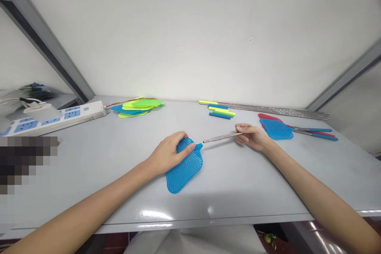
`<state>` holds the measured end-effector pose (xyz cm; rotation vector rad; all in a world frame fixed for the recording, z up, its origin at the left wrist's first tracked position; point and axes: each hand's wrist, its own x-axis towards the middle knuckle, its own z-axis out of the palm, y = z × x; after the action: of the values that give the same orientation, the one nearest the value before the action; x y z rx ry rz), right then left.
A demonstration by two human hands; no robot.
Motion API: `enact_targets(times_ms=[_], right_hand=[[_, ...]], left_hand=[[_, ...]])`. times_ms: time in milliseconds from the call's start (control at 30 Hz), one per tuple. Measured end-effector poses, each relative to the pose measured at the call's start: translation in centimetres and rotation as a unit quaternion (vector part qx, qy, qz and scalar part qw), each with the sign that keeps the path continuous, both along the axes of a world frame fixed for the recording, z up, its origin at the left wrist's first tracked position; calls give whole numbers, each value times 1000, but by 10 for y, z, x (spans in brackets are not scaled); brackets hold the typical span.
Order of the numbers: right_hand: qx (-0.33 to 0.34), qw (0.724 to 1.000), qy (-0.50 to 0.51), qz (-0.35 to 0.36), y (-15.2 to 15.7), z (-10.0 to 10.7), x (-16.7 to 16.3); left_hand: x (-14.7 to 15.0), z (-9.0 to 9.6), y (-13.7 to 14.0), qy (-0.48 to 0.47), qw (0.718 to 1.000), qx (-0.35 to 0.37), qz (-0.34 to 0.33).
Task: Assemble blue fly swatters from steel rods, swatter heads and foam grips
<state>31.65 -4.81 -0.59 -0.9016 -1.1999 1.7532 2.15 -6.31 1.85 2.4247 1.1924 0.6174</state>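
Note:
My left hand [171, 151] grips a blue fly swatter head [185, 170] near its neck, thumb on top and fingers at the far edge. The perforated paddle slants toward me, and its socket points right. In my right hand [250, 137] a thin metal rod [222, 137] is pinched between thumb and fingers. The rod's free end points left at the socket, with a small gap between them. Where the rod's other end lies is hidden behind the hand.
At the back left lies a pile of green, yellow and blue swatter heads [137, 107] beside a white power strip [89, 112]. Yellow and blue handle sleeves [219, 116] and long metal rods [276, 111] lie along the wall. Assembled swatters [276, 129] rest at the right.

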Motion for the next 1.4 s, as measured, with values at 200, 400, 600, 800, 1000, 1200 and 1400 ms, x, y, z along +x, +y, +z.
enact_targets(times_ms=[200,400,600,800,1000,1200,1400], right_hand=[[-3,1000,-14,7,-2,1,-2],[-2,1000,-24,15,-2,2,-3],[-5,999,-34,13,-3,3,-4],[-12,998,-62,4,-5,4,-6],[5,997,-80,0,-6,5,-9],[23,996,-92,5,-9,8,-12],[33,994,-106,7,-11,10,-14]], left_hand=[[-1,0,-1,-5,1000,-16,-3],[0,1,-2,-15,1000,-15,-6],[0,3,-3,-11,1000,-6,-7],[-3,1,-1,27,999,11,-13],[-4,0,0,43,999,8,-27],[-4,1,1,36,999,4,-19],[-5,1,1,37,999,0,-7]])
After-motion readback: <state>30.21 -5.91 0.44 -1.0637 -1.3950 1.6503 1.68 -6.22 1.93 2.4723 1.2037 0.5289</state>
